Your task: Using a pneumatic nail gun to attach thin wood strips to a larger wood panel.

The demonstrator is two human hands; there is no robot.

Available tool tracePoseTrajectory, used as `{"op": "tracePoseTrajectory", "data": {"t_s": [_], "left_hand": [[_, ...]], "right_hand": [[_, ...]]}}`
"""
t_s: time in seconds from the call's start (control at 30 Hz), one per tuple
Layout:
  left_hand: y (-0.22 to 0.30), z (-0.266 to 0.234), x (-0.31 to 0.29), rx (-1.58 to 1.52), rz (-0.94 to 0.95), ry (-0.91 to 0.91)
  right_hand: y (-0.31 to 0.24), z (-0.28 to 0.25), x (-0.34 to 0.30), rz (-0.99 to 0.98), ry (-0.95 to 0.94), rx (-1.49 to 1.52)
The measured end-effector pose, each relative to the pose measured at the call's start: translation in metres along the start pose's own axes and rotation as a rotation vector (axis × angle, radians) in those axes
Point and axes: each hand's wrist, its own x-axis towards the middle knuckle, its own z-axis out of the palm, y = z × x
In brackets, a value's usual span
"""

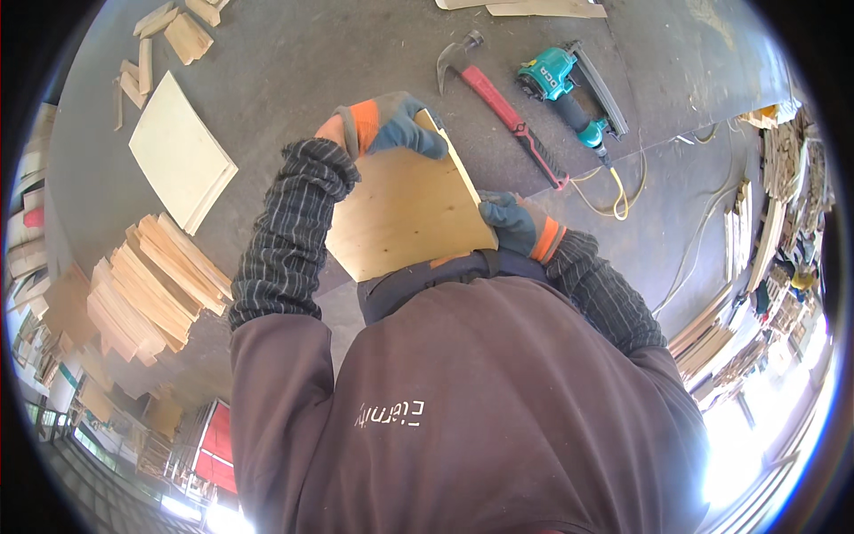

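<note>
A light plywood panel (405,214) with a narrow wooden edge along its right side is held tilted close against my body. My left hand (382,126), in a blue and orange work glove, curls over its far edge, fingers closed on the far right corner. At the near right edge, my right hand (519,224), gloved alike, grips the panel with its fingers bent round the side. The panel's underside is hidden. Beyond my hands lie a claw hammer (505,111) with a red and black handle and a teal nail gun (569,89).
Thin plywood sheets (182,151) lie on the dark worktable (311,53) at the left, near a stack of wooden strips (160,285). Small wood blocks (187,37) sit at the far left. A yellow hose (620,196) trails from the nail gun. Piled timber (774,214) lines the right.
</note>
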Motion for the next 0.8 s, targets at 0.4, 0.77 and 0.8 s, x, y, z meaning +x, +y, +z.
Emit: {"op": "tracePoseTrajectory", "data": {"t_s": [0.4,0.77,0.8], "left_hand": [[-0.014,-0.002,0.005,-0.015,0.011,0.022],[-0.035,-0.019,0.022,-0.012,-0.04,0.069],[-0.038,-0.02,0.025,0.021,-0.045,0.06]], "right_hand": [[-0.011,0.012,0.0,0.014,0.028,0.316],[-0.158,-0.114,-0.004,-0.594,1.259,-2.135],[-0.161,-0.119,-0.008,-0.594,1.259,-2.139]]}}
